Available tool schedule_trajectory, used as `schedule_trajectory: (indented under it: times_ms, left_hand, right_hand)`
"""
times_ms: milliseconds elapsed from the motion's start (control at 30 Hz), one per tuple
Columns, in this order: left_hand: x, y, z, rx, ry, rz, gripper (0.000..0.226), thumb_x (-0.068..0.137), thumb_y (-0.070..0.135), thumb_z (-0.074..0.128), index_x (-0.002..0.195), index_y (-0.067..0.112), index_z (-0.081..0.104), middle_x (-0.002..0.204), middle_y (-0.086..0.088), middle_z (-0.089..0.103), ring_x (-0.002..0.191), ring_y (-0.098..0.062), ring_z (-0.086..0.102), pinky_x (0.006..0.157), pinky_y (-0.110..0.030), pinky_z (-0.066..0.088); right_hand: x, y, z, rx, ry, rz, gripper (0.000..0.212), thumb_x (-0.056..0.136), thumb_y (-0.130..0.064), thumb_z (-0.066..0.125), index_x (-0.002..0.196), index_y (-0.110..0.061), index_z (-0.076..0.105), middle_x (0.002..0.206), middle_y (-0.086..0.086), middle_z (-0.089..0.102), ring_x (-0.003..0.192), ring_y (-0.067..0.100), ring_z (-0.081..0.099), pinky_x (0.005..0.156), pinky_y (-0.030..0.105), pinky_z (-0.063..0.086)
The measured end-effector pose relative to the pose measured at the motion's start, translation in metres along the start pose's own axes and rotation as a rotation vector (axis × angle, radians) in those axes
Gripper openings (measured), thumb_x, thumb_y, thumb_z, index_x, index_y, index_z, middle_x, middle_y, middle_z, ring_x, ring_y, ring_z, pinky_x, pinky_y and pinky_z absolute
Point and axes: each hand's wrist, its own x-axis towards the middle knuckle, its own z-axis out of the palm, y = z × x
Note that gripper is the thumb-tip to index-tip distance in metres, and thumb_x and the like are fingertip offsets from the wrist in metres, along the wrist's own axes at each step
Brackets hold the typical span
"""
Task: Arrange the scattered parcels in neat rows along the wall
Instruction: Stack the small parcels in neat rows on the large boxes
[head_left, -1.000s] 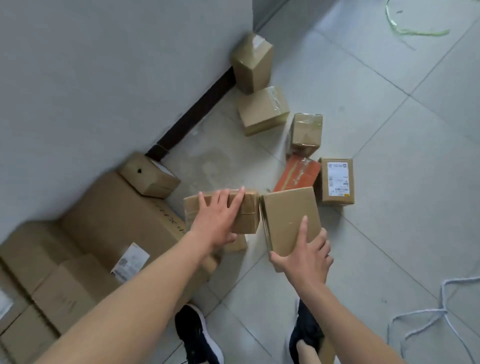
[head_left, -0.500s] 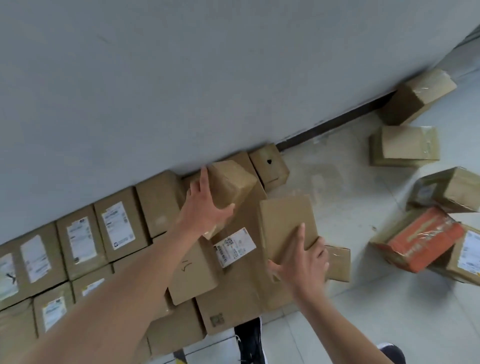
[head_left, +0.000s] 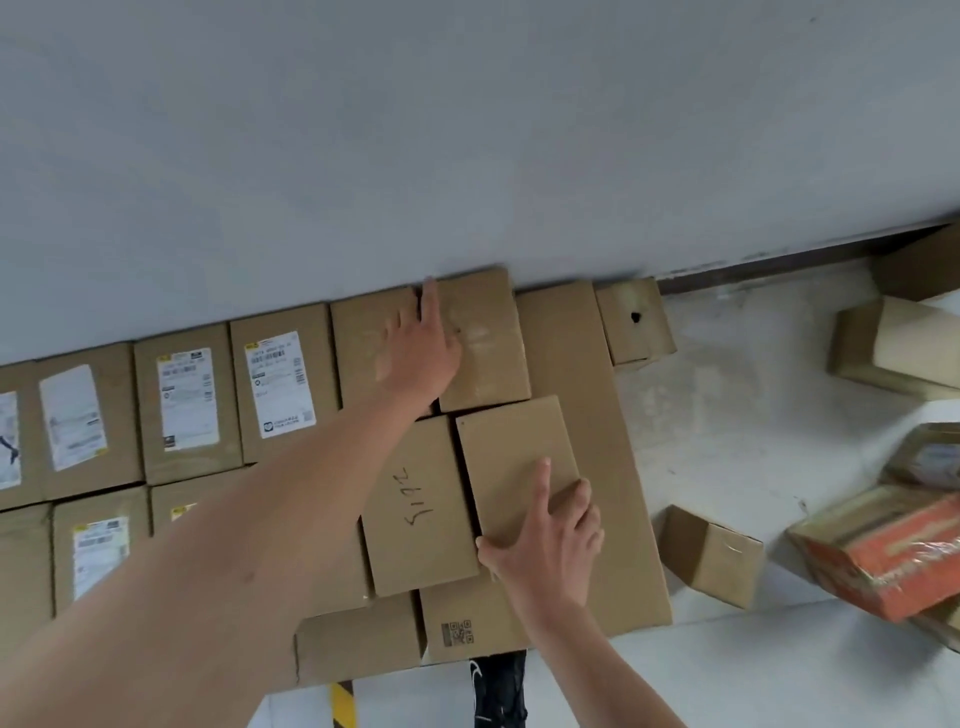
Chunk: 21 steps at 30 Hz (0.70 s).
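My left hand (head_left: 423, 358) lay flat, fingers spread, on the small parcel (head_left: 480, 338) against the wall (head_left: 467, 130) at 12 o'clock. My right hand (head_left: 553, 530) pressed open-palmed on the plain parcel (head_left: 511, 457), atop the large box (head_left: 618, 467). Loose parcels, including an orange box (head_left: 893, 556), sat at 3 o'clock.

Brown cardboard parcels (head_left: 280, 384) sit in tidy rows against the wall (head_left: 467, 130); some carry white labels. A few loose ones (head_left: 711, 556) lie tilted off to the right.

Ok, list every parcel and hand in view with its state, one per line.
left hand: flat on wall-side box
right hand: pressing plain box down
5192 box: lying in row
orange parcel: loose, tilted
small box: loose on floor
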Motion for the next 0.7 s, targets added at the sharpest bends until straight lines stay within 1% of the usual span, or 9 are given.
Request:
schedule_trajectory:
  times_ms: [100,200,267,333,400,467,533,600,700]
  left_hand:
    - [-0.001,-0.008,0.004,0.122,-0.122,0.174,0.075,0.095,0.052,0.046,0.155,0.034,0.004,0.164,-0.011,0.000,0.146,-0.040,0.013,0.114,-0.060,0.021]
    - [-0.004,-0.012,0.013,0.114,-0.321,0.109,0.079,0.094,0.055,0.051,0.154,0.041,0.003,0.164,-0.009,-0.007,0.148,-0.036,-0.010,0.113,-0.066,0.017]
    - [-0.007,-0.010,0.015,0.120,-0.325,0.101,0.079,0.096,0.050,0.052,0.155,0.039,0.000,0.163,-0.014,-0.009,0.148,-0.037,-0.015,0.113,-0.066,0.017]
    - [-0.009,-0.003,0.013,0.093,-0.304,0.081,0.079,0.097,0.043,0.054,0.155,0.035,0.000,0.161,-0.016,-0.017,0.147,-0.040,-0.015,0.114,-0.064,0.019]
    - [-0.017,0.009,0.012,0.053,-0.277,0.026,0.081,0.098,0.033,0.055,0.156,0.030,0.000,0.160,-0.019,-0.018,0.147,-0.042,-0.012,0.115,-0.063,0.019]
    - [-0.033,0.027,0.014,0.088,-0.210,0.033,0.075,0.098,0.028,0.052,0.156,0.024,0.005,0.161,-0.019,-0.010,0.148,-0.040,-0.006,0.116,-0.063,0.013]
    - [-0.057,0.050,0.023,0.100,-0.160,0.128,0.065,0.099,0.031,0.045,0.154,0.021,0.012,0.161,-0.018,0.004,0.148,-0.036,0.001,0.117,-0.061,0.009]
    - [-0.086,0.079,0.035,0.069,-0.182,0.204,0.061,0.099,0.033,0.042,0.153,0.022,0.016,0.160,-0.017,0.011,0.148,-0.034,0.007,0.118,-0.059,0.008]
    - [-0.130,0.135,0.058,0.088,-0.281,0.253,0.062,0.100,0.035,0.040,0.155,0.025,0.012,0.163,-0.013,0.008,0.150,-0.029,0.006,0.117,-0.059,0.008]
  right_hand:
    - [0.001,-0.011,0.007,-0.023,0.034,-0.003,0.121,0.074,-0.073,0.060,0.150,-0.027,-0.022,0.154,0.026,0.004,0.138,0.043,0.022,0.114,0.051,0.026]
    - [0.003,-0.011,0.011,-0.035,0.059,-0.035,0.105,0.083,-0.067,0.056,0.154,-0.027,-0.010,0.155,0.027,0.008,0.137,0.042,0.024,0.114,0.049,0.026]
    - [0.005,-0.008,0.012,-0.031,0.043,-0.064,0.099,0.085,-0.065,0.056,0.155,-0.027,-0.003,0.156,0.027,0.006,0.139,0.042,0.022,0.115,0.050,0.025]
    - [0.009,0.002,0.009,0.015,0.023,-0.129,0.092,0.090,-0.059,0.056,0.155,-0.028,-0.002,0.156,0.025,0.005,0.141,0.040,0.021,0.117,0.047,0.025]
    - [0.014,0.019,0.003,0.167,-0.013,-0.223,0.082,0.096,-0.049,0.052,0.154,-0.031,-0.003,0.158,0.019,0.005,0.144,0.037,0.020,0.116,0.043,0.030]
    - [0.014,0.040,-0.005,0.326,-0.037,-0.296,0.073,0.100,-0.043,0.046,0.154,-0.034,-0.003,0.162,0.012,0.003,0.146,0.032,0.022,0.110,0.038,0.036]
    - [0.010,0.064,-0.015,0.385,-0.020,-0.330,0.070,0.101,-0.044,0.041,0.154,-0.035,-0.003,0.164,0.007,-0.001,0.147,0.028,0.023,0.107,0.036,0.039]
    - [0.004,0.093,-0.023,0.382,0.015,-0.317,0.070,0.101,-0.045,0.039,0.155,-0.032,-0.003,0.164,0.007,-0.005,0.147,0.026,0.022,0.107,0.036,0.039]
    - [-0.009,0.151,-0.035,0.378,0.062,-0.205,0.069,0.101,-0.039,0.041,0.156,-0.026,0.001,0.164,0.009,-0.006,0.147,0.028,0.021,0.102,0.036,0.042]
